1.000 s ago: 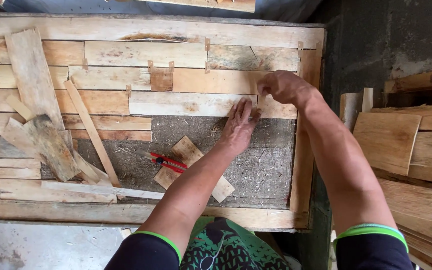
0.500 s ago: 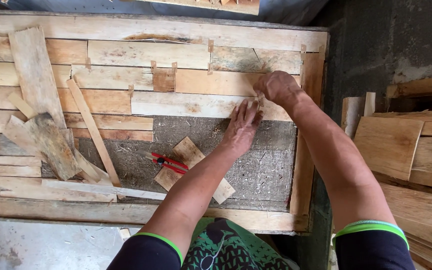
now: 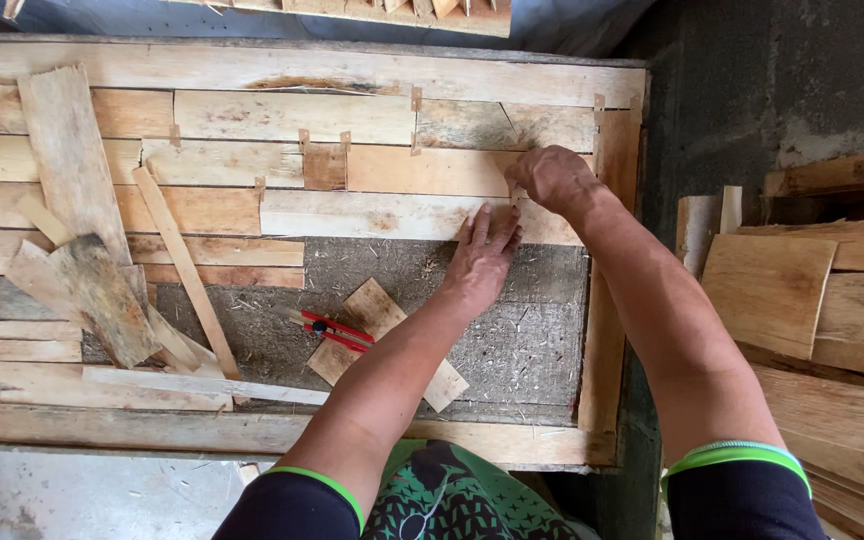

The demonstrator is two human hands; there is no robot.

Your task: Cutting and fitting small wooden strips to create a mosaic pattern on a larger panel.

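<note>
Pressing flat with spread fingers, the left hand [image 3: 482, 258] steadies a pale thin wooden strip [image 3: 372, 214] on the framed grey board [image 3: 512, 340]; the right hand [image 3: 550, 178] pinches its end. Upper rows look covered; the lower grey area remains bare.

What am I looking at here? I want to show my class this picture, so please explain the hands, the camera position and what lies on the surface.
This single view comes from a camera worn on a person's head, looking down. The left hand presses flat on a pale wooden veneer strip. The right hand is closed at that strip's end; whether it holds anything cannot be seen. Thin wooden strips cover a flat grey board inside a wooden frame. A red utility knife lies untouched on a loose wooden piece. More wooden sheets are stacked to the right.
</note>
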